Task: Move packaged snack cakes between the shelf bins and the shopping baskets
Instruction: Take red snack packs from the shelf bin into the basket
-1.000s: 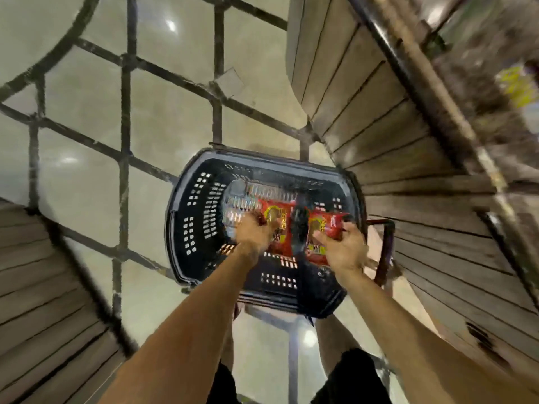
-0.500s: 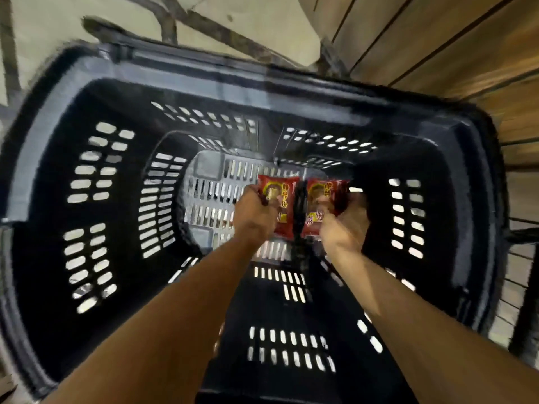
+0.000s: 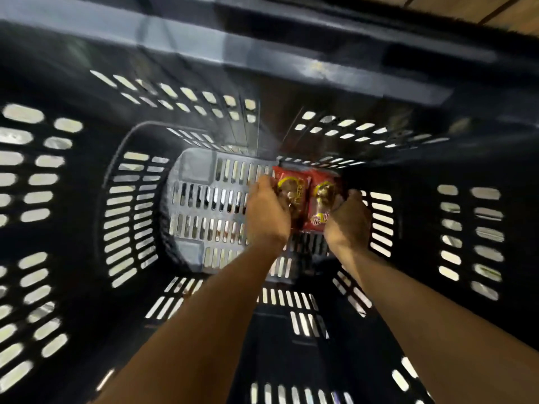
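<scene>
Looking down into a black slotted shopping basket point(image 3: 67, 199), its walls filling nearly the whole view. Reaching deep inside, left hand point(image 3: 267, 212) curling its fingers round the near edge of a red snack cake packet point(image 3: 291, 189). Lying just beside it and touching edge to edge, a second red packet point(image 3: 322, 202) being held by the right hand point(image 3: 348, 220), fingers curled over its right side. Both packets sitting low at the basket's grey slotted floor point(image 3: 204, 205), toward its far right corner.

Both arms stretched forward; left hand point(image 3: 267, 212) and right hand point(image 3: 348, 218) curled (fingers gripping).
</scene>
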